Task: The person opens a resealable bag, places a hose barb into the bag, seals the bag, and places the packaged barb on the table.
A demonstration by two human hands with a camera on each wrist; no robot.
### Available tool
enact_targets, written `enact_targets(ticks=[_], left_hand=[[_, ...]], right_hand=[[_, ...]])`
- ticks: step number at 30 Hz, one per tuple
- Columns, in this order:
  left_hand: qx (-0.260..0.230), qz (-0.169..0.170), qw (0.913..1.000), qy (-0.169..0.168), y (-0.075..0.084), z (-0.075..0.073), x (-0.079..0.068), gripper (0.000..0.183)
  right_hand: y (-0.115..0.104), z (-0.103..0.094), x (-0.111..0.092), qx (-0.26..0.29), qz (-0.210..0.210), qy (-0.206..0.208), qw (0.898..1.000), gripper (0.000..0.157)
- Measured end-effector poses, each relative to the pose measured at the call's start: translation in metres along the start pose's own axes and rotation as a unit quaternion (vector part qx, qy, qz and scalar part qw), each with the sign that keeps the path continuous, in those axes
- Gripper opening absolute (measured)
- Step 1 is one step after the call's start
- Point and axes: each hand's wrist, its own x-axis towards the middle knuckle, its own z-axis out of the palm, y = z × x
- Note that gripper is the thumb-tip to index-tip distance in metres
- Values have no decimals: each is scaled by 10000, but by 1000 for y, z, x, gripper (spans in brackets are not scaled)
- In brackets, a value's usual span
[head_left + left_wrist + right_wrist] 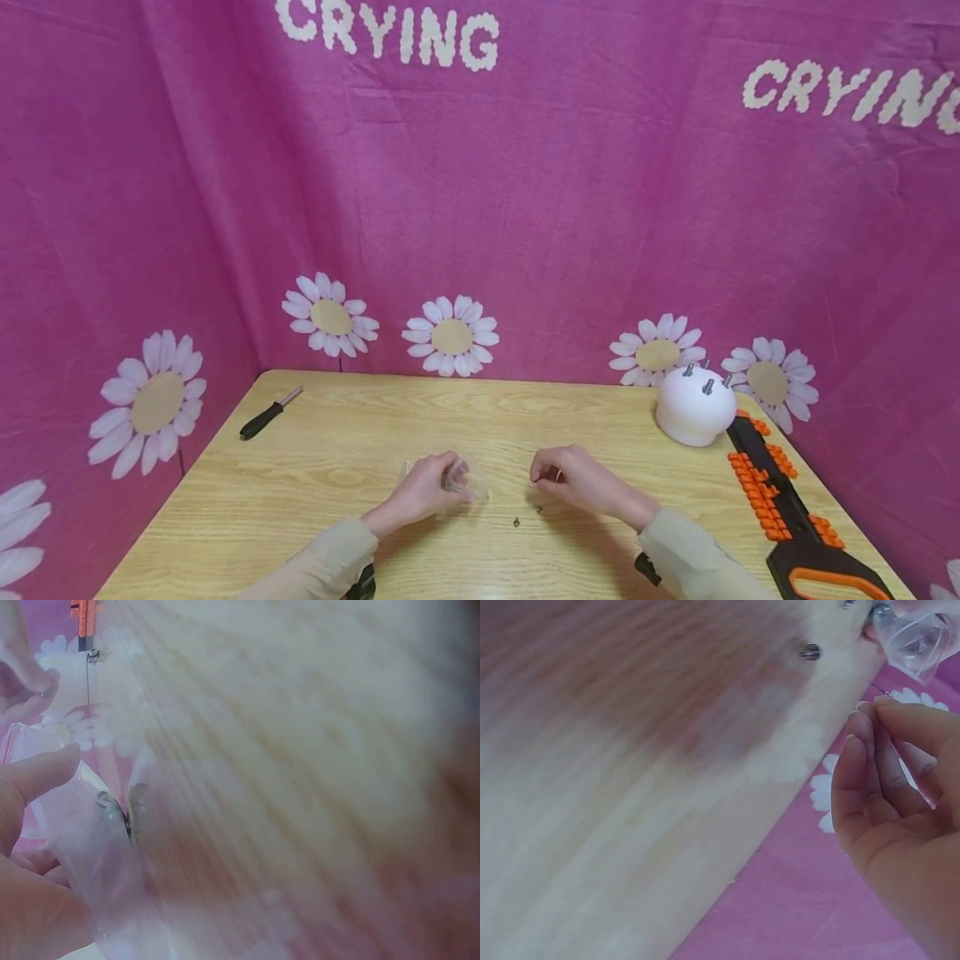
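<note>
At the lower edge of the head view, two beige sleeves [330, 554] enter from the left and right of centre. Just above them, right of lower centre, two small metal bits [516, 522] lie near each other on the wooden table [360, 429]. The left hand [427, 487], at lower centre, is clamped on a clear bag [468, 482], thumb on one side and fingers on the other; the left wrist view shows metal at the bag, whether inside or behind it cannot be told. The right hand [577, 482], right of lower centre and apart from the bag, has its fingertips drawn together at the thumb; whether they pinch anything is too small to tell. A black-and-orange device [787, 500] lies aslant at lower right, its loop handle toward the bottom edge. At left, a screwdriver [262, 421] lies tilted, black handle nearer, shaft pointing up and right. Farther back, at right, stands a white dome [696, 412] topped with metal pegs. Pink cloth [525, 208], printed with daisies and white lettering, fills the upper frame.
</note>
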Motion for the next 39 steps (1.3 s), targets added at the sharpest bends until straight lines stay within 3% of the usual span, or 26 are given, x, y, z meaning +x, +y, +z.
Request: enact_targets(ticks=[13,22,30,39], left_hand=[[1,-19,10000,40,0,1,-1,31],[103,65,9999,58,-1,2,-1,31],[127,26,9999,104,0,2,0,31],[60,-72,9998,155,1,2,-1,29]], right_hand=[[-24,13,39,22,-118,103,9999,7],[-34,29,53,222,-46,77,9997,6],[-31,25,49,231,-36,202,9995,5],[-17,12,21,163,74,239,9996,4]])
